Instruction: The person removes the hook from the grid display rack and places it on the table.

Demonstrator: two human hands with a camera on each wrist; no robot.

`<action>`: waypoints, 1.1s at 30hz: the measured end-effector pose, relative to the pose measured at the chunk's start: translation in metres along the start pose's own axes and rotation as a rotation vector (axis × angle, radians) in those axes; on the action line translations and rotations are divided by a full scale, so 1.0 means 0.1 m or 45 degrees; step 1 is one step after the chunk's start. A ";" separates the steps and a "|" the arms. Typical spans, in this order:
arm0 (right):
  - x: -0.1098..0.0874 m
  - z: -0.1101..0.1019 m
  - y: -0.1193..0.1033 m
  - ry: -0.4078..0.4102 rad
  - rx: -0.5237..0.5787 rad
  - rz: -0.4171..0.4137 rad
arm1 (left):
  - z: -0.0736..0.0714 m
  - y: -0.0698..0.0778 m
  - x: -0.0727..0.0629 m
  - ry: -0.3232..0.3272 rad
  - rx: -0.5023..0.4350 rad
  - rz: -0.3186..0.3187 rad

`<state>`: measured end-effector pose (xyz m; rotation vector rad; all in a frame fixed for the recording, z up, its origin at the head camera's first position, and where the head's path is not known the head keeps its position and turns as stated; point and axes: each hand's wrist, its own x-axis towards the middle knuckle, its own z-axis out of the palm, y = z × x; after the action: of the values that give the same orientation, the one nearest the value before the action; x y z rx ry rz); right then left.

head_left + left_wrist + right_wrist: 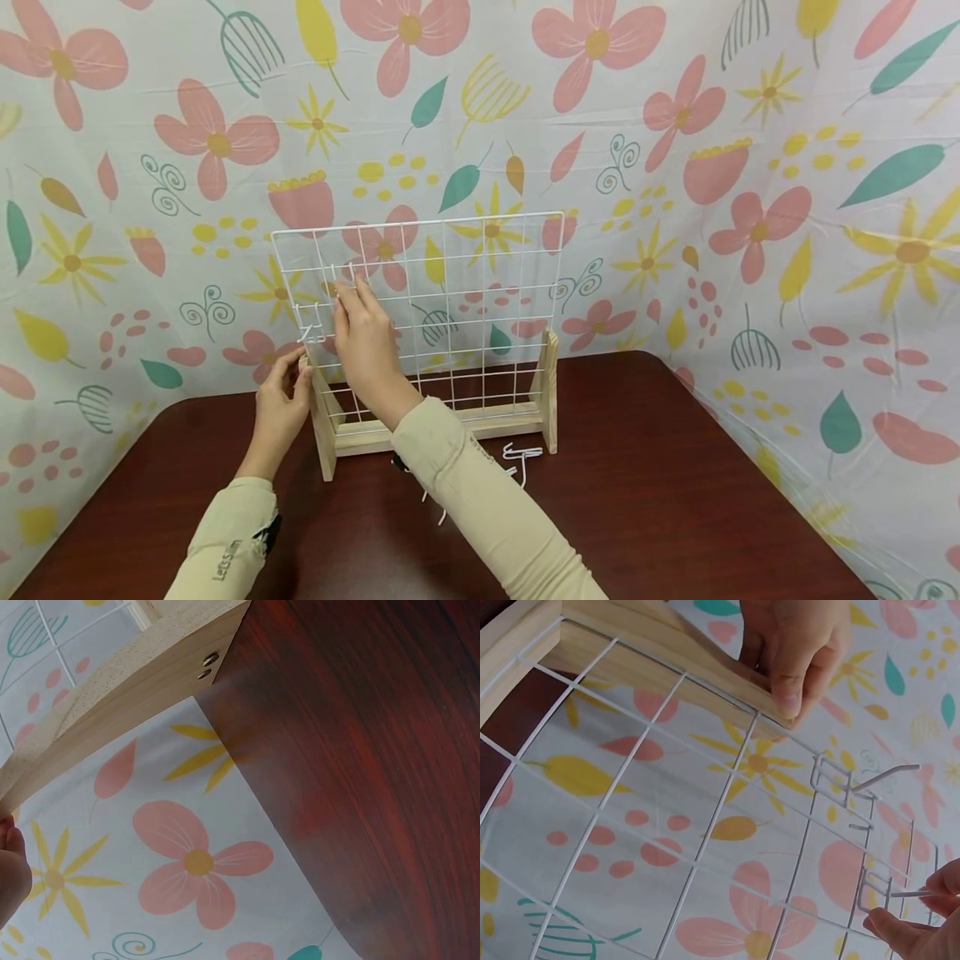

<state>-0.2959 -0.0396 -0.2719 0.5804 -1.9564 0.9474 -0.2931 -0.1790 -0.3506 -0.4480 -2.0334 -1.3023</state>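
A white wire grid stands upright in a wooden stand. My left hand pinches the top of the stand's left post; only a bit of that hand shows at the left wrist view's edge. My right hand is up at the grid's left part. In the right wrist view, its thumb and fingers pinch the prong of a white hook lying against the wires. A second white hook hangs on the grid near the left post, with no hand on it.
Several loose white hooks lie on the dark red table in front of the stand, partly hidden by my right sleeve. A flower-patterned curtain hangs behind the table and along its sides.
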 end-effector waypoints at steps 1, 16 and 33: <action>0.00 0.00 0.00 0.002 0.002 -0.005 | 0.00 -0.01 0.00 0.000 0.005 0.001; 0.02 -0.02 0.04 0.051 0.011 -0.080 | 0.03 -0.27 0.03 -0.013 0.007 -0.038; 0.02 -0.07 0.01 0.076 0.062 -0.121 | 0.02 -0.47 0.04 -0.017 0.013 0.007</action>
<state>-0.2940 -0.0332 -0.2680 0.6595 -1.8412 0.9442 -0.3253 -0.1982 -0.3795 -0.4589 -2.0475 -1.2883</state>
